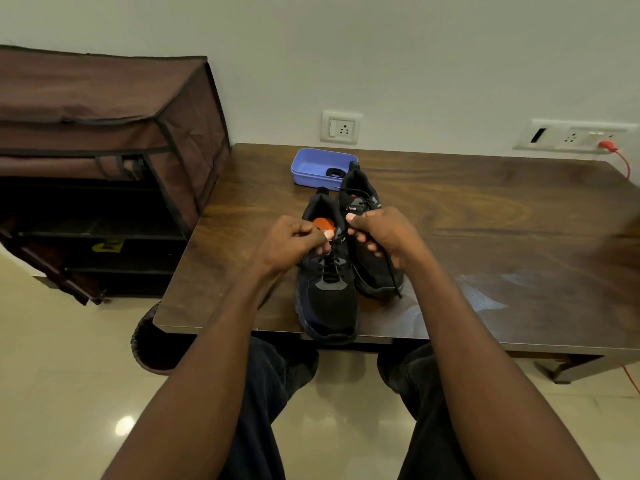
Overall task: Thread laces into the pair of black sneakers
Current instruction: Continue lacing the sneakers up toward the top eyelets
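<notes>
Both hands pinch a black lace (335,251) over the near sneaker (327,289): left hand (292,242) and right hand (382,233) curled tight. Beside the right hand sits the far sneaker (367,258); beyond, a blue tray (311,168) on the table (485,237).

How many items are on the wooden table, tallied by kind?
Black sneakers: 2, the near sneaker and the far sneaker
Blue plastic trays: 1, the blue tray behind them
Small black items in the tray: 1, the black item, too small to identify
Total: 4

The left hand and right hand both pinch the near sneaker's black lace.
</notes>
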Motion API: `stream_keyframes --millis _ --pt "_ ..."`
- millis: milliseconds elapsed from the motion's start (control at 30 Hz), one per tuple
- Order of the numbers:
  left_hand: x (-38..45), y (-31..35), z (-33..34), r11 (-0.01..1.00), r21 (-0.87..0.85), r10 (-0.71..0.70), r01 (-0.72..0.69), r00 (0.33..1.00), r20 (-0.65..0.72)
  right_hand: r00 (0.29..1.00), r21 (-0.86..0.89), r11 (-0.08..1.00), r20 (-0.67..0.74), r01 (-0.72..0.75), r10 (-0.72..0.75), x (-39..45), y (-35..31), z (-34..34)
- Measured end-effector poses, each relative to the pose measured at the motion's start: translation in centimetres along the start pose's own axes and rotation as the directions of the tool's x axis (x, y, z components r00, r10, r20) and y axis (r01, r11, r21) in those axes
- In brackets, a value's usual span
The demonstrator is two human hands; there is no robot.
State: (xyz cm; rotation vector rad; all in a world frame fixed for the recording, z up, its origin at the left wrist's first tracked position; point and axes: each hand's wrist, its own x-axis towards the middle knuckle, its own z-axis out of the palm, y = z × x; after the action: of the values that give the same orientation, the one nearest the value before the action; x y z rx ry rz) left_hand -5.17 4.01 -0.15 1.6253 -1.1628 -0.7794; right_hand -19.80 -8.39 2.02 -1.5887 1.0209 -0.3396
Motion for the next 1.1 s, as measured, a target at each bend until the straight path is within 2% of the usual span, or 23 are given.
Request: stream_keyframes --millis 67,133,200,267,367,500,600,733,833,900,967,1033,1067,1100 --pt "0.2 0.2 0.8 1.000 -0.011 -0.027 0.028 0.994 0.104 0.998 0.086 0.996 0.042 0.036 -0.040 -0.6 -0.1 -0.3" --pt "0.5 0.1 1.4 0.996 0.088 -0.046 0.034 0.989 0.139 0.995 0.113 0.991 0.067 0.065 -0.073 -1.2 0.0 -0.5" --pt "0.9 -0.2 1.7 0.958 0.286 -0.030 -0.005 0.992 0.119 0.990 0.106 0.991 0.098 0.086 -0.097 -1.5 0.2 -0.5" --pt "1.0 -0.5 1.9 0.933 0.358 0.004 -0.021 0.999 0.046 0.984 0.092 0.991 0.138 0.100 -0.112 -1.9 0.3 -0.4" --pt "1.0 -0.6 1.9 0.963 0.266 0.059 -0.038 0.996 -0.072 0.974 0.080 0.990 0.190 0.114 -0.127 -2.4 0.4 0.1" --pt "1.0 -0.3 1.9 0.933 0.338 0.153 -0.126 0.987 -0.052 0.980 0.101 0.993 0.179 0.067 -0.084 -2.4 0.6 0.6" --pt "1.1 -0.4 2.0 0.941 0.326 0.135 -0.087 0.982 -0.128 0.992 0.122 0.992 0.123 -0.034 0.019 -1.6 1.1 0.7" --pt "1.1 -0.2 1.9 0.962 0.260 0.148 -0.084 0.960 -0.238 0.964 0.057 0.994 0.255 -0.095 0.077 -1.2 1.2 1.8" --pt "1.1 -0.3 1.5 0.966 0.255 0.122 -0.048 0.952 -0.281 0.957 0.014 0.993 0.269 -0.113 0.106 -1.2 0.6 2.4" --pt "1.0 -0.5 1.2 0.965 0.261 0.098 -0.020 0.952 -0.290 0.984 -0.084 0.992 0.142 -0.093 0.104 -1.1 0.5 2.1" --pt "0.9 -0.7 0.9 0.965 0.263 0.076 0.001 0.956 -0.282 0.993 -0.181 0.983 -0.117 -0.004 -0.017 -0.8 0.9 1.6" --pt "0.7 -0.6 0.7 0.966 0.260 0.069 0.001 0.964 -0.259 0.898 -0.238 0.952 -0.350 0.191 -0.268 -0.1 1.6 1.6" --pt "0.7 -0.4 0.7 0.967 0.255 0.067 -0.002 0.967 -0.245 0.844 -0.250 0.927 -0.396 0.281 -0.363 0.4 1.7 1.8" --pt "0.6 -0.3 0.7 0.968 0.249 0.065 -0.005 0.971 -0.231 0.822 -0.247 0.906 -0.388 0.342 -0.416 0.8 1.8 2.2"
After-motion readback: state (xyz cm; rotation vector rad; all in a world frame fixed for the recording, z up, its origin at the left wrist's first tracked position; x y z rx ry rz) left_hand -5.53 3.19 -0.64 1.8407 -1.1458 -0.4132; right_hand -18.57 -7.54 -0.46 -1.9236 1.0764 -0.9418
